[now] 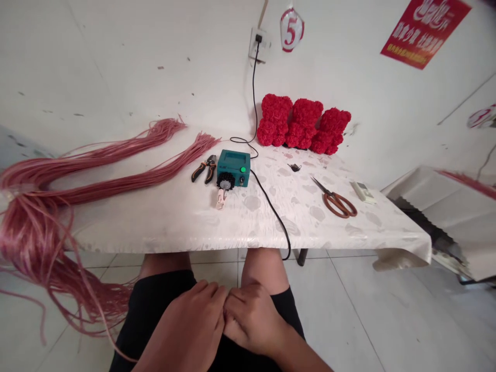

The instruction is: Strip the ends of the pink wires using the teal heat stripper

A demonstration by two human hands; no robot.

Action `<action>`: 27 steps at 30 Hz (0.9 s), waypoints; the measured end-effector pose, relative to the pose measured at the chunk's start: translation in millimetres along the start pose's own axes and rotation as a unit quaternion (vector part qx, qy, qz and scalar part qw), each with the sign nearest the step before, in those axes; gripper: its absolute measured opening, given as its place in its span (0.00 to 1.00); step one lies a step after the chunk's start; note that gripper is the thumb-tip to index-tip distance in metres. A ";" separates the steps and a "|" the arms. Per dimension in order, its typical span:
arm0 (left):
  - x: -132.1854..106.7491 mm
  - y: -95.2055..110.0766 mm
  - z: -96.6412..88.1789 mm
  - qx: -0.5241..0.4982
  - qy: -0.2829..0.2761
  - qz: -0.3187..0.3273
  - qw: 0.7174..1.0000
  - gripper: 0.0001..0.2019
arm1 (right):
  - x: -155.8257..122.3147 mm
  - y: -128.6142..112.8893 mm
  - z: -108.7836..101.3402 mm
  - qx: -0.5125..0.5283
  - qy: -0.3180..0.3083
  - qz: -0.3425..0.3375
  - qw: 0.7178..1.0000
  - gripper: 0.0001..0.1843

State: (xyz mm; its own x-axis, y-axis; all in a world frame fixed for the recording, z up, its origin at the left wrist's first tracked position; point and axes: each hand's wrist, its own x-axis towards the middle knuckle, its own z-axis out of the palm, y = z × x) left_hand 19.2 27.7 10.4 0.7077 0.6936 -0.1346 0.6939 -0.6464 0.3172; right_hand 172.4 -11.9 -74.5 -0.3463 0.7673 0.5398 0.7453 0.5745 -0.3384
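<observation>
Apparently idle, the left hand (199,310) and right hand (253,315) rest curled, pressed together over black shorts (155,305); reaching the boxy teal machine (233,166) beyond the white-clothed bench (186,222)'s near edge calls for parting them.

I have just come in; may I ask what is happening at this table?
No tool is being used at this moment. The left hand and right hand meet above the black shorts. On the table, a teal machine stands with pliers beside it. Long pink strands lie to the left, and brown-handled scissors to the right.
</observation>
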 end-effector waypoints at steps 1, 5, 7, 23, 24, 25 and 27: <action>0.7 0.5 -0.4 -0.003 -0.002 -0.002 1.000 0.14 | -0.5 0.2 0.5 -0.001 0.000 -0.003 1.000 0.16; 2.4 0.2 0.6 -0.028 -0.013 -0.003 1.000 0.12 | -2.2 -0.5 -0.1 0.007 0.026 -0.011 1.000 0.18; 2.2 -0.6 2.2 -0.044 -0.018 -0.012 0.999 0.10 | -2.8 -1.4 -0.8 0.015 0.035 -0.014 0.999 0.20; 7.6 -7.2 13.1 -0.299 -0.020 -0.094 0.949 0.06 | -11.9 2.3 13.4 0.004 0.126 -0.060 0.990 0.16; 8.2 -7.9 14.4 -0.315 -0.020 -0.095 0.944 0.06 | -12.5 3.1 16.3 -0.001 0.144 -0.064 0.987 0.17; 8.7 -8.3 15.8 -0.329 -0.018 -0.097 0.939 0.06 | -12.9 4.0 19.4 -0.004 0.160 -0.066 0.985 0.18; 9.4 -8.4 18.4 -0.352 -0.009 -0.097 0.931 0.06 | -12.9 5.9 24.9 -0.010 0.180 -0.064 0.981 0.19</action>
State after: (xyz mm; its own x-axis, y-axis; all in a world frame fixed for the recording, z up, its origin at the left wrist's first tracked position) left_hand 22.5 33.7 -10.8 0.5839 0.7665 -0.2674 0.5547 -0.1361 0.8209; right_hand 167.1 -11.3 -102.6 -0.2170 0.5359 0.8159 0.7207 0.6517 -0.2364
